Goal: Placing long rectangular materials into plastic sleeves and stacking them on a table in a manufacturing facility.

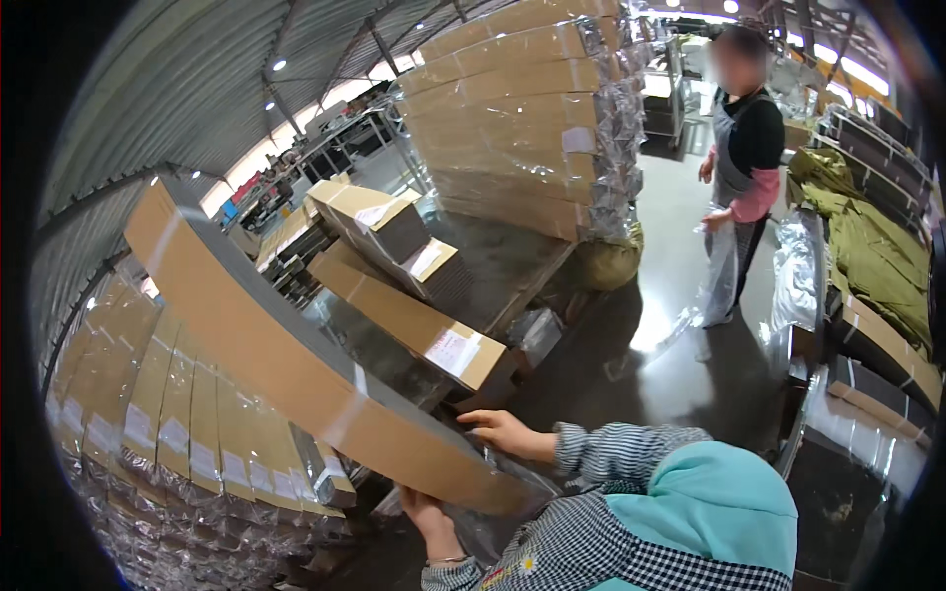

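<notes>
A long bundle (266,350) with a brown cardboard face, dark grey edges and pale straps slants from upper left down to my body. My left hand (429,517) is closed on its lower edge, with the fingertips hidden behind it. Along the opposite, dark edge is my right hand (505,433), its fingers stretched out and apart; whether it presses on the bundle is hard to tell. Clear plastic film (527,492) shows around the bundle's near end.
Similar bundles stand in a plastic-wrapped row (202,414) at left. Brown bundles (394,305) lie on a dark platform (507,261) ahead, beside a tall wrapped stack (493,118). At right are another person (749,148) and olive-green fabric (872,236).
</notes>
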The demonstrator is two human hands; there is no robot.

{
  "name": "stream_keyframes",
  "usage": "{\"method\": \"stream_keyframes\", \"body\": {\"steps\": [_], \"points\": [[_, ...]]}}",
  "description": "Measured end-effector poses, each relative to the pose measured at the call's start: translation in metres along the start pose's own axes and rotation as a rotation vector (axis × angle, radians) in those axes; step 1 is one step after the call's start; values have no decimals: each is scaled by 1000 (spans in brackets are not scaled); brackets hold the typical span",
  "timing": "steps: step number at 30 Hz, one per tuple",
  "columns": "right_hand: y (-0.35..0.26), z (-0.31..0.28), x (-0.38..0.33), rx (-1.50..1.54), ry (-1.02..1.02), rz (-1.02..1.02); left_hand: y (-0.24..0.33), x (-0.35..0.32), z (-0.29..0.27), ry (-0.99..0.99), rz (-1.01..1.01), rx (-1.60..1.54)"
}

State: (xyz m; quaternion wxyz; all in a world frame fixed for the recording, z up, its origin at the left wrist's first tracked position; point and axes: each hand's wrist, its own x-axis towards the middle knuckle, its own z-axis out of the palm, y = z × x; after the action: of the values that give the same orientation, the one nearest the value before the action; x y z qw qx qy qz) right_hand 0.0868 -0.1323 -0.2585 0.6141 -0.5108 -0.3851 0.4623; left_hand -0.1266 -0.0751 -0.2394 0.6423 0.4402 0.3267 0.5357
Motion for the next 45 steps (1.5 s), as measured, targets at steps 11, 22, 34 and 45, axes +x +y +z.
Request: {"method": "stream_keyframes", "body": {"steps": [11,22,34,45], "points": [[110,60,-44,41,-67,174,-53,-93,-113,116,-17,92],[96,130,-38,-94,-183,-82,-30,-117,-148,253,293,777],[104,161,-15,69,-219,-155,18,-84,-198,-141,89,981],[252,201,-17,-283,-753,27,249,32,-49,-387,393,-121]]}}
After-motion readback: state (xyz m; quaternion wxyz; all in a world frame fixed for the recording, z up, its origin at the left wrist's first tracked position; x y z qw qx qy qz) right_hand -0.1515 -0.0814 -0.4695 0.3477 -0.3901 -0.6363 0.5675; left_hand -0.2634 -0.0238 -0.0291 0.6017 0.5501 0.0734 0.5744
